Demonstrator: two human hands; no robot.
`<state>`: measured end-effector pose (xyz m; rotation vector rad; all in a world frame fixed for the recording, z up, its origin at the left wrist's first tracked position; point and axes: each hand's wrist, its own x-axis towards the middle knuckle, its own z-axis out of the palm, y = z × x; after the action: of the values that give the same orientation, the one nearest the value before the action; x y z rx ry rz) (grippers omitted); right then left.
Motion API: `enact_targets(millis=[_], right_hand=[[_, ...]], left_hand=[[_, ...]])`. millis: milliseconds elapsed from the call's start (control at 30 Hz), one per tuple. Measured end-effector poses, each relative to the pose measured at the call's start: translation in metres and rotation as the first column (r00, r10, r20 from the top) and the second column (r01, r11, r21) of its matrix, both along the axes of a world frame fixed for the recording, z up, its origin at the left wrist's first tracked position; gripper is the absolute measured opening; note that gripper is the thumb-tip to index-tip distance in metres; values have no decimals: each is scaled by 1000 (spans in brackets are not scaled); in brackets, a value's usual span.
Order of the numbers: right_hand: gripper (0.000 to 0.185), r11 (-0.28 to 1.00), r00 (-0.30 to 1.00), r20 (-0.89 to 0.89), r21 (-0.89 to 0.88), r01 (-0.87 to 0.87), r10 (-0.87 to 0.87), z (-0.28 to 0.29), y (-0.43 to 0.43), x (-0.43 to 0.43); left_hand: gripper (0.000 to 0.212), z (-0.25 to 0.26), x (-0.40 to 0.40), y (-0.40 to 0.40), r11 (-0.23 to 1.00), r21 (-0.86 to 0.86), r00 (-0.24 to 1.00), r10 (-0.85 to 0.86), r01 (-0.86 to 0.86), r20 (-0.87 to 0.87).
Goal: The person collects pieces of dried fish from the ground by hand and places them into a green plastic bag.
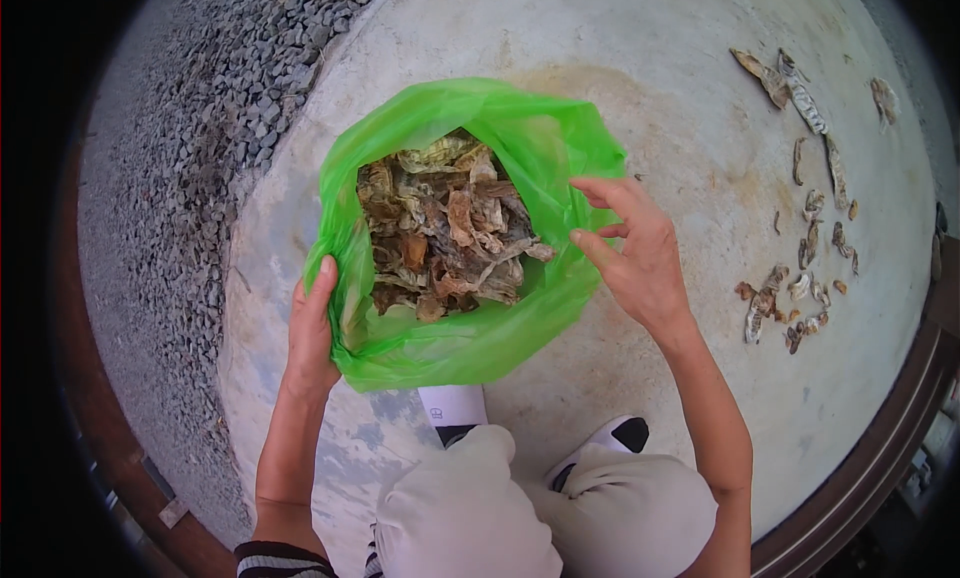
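Observation:
A green plastic bag stands with its mouth spread wide before me. Inside lies a heap of dried, curled brown and whitish pieces, some ridged; I cannot tell exactly what they are. My left hand grips the bag's left rim, thumb on the near face and fingers hidden behind the plastic. At the bag's right side is my right hand, its thumb and forefinger apart and nothing held between them. Its fingertips overlap the green plastic; whether they touch it is unclear.
More dried pieces lie scattered on the concrete floor to the right, with longer strips farther off. Grey gravel borders the concrete on the left. My knees and white slippers are below the bag.

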<state>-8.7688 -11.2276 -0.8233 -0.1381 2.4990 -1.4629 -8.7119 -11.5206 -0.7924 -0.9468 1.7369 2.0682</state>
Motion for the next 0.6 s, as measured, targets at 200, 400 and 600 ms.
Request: enact_targets(millis=[200,400,600], right_hand=[[39,873,935,-181,338,351,-306,-54,-25,-4],[24,977,905,378,-13,215,-194,-60,-12,-18],[13,613,708,645,-443,654,-289,18,-3,-36]], left_hand=[[38,-4,-5,-2,1000,-7,1000,24,-24,-6],[40,-7,-19,0,999,-7,998,49,-49,-50],[40,8,-55,25,952,304,996,63,-43,-56]])
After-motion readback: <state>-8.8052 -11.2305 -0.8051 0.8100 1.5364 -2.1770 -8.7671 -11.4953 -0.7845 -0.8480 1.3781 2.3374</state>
